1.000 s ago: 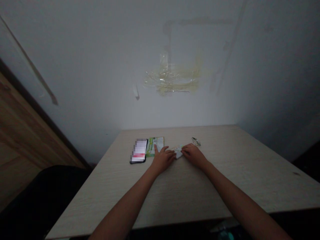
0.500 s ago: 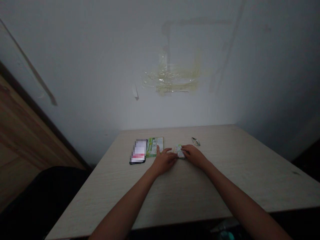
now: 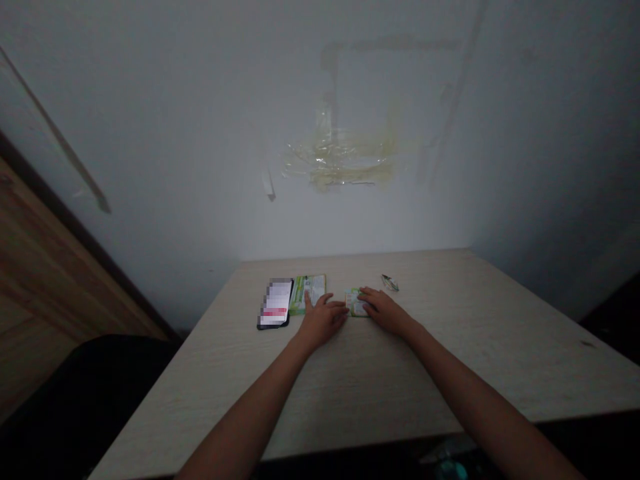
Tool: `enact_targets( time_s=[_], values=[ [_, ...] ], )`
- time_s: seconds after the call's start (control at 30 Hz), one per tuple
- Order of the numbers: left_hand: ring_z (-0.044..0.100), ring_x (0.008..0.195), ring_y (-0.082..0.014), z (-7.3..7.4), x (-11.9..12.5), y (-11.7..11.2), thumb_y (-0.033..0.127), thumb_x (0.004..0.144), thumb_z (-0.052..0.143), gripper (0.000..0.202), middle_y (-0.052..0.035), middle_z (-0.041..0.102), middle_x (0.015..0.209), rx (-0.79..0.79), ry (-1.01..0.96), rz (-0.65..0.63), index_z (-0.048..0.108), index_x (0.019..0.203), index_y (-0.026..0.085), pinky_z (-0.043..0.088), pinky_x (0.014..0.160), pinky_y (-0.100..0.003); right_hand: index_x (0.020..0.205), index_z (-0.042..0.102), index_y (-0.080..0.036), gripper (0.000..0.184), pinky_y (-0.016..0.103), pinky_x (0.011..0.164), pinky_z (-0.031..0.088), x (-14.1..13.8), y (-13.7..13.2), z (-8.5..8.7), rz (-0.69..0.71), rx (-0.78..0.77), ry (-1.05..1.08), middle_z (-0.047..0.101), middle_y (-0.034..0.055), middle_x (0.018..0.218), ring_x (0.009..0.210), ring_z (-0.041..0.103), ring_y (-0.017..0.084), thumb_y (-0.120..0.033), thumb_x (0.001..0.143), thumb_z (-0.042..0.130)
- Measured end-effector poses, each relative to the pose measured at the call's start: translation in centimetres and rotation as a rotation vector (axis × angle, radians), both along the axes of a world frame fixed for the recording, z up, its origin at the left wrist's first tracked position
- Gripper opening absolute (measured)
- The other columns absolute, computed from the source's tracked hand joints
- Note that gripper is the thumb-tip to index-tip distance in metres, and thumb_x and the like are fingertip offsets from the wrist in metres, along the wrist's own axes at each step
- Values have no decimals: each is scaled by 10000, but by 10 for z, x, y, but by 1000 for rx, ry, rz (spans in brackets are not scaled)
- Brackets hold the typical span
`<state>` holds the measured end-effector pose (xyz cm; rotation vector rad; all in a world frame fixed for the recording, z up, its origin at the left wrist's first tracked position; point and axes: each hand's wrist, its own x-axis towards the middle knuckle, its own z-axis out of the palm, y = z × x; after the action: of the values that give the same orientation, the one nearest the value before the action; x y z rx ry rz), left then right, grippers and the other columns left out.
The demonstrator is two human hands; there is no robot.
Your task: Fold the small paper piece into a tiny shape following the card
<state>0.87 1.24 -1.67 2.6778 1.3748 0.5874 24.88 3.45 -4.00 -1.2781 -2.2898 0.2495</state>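
Note:
A small flat green-and-white printed packet [image 3: 354,305] lies on the table between my hands. My right hand [image 3: 381,309] rests over its right side, with the fingers stretched out across it. At its left edge are the fingertips of my left hand [image 3: 323,320], spread apart, with the thumb pointing away from me. Whether those fingertips touch the packet I cannot tell. Just beyond the left hand lies a larger green-and-white printed box [image 3: 315,287], partly covered by that hand.
A phone with a lit, blurred screen [image 3: 276,300] lies left of the box. A small crumpled scrap [image 3: 390,283] sits beyond my right hand. The pale wooden table [image 3: 450,360] meets a wall [image 3: 200,167] with old tape [image 3: 345,160]. A dark chair-like shape [image 3: 90,380] stands at left.
My left hand has drawn slightly left, off the small packet, and its fingers have spread. More of the packet shows. My right hand has flattened over it.

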Motion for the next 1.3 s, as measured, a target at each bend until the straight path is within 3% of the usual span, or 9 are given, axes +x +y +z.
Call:
enact_targets(
  time_s=[0.3,0.43,1.3],
  values=[
    [371,1357,-285,0,-1,1,395,938,493,326,9,628,1303,-46,-4,-6,576,1253,380,-120,1052,-741,1266,615,-180,377,446,1106,352,-2,1,0,0,51,-33,477,149,1430,1320,447,260,-264,919,496],
    [365,1358,-289,2,-1,0,381,937,499,282,40,628,1297,-54,-3,-31,606,1196,411,-136,1032,-755,1275,608,-185,381,459,1099,354,-3,1,-1,-15,61,-52,464,149,1441,1328,436,267,-280,926,490],
    [373,1366,-282,4,-2,0,369,933,500,306,7,622,1309,-76,21,-33,598,1223,385,-92,1065,-732,1353,510,-282,403,568,1107,240,-11,-5,3,-39,-24,-130,406,95,1498,1417,302,242,-367,976,394]
  ],
)
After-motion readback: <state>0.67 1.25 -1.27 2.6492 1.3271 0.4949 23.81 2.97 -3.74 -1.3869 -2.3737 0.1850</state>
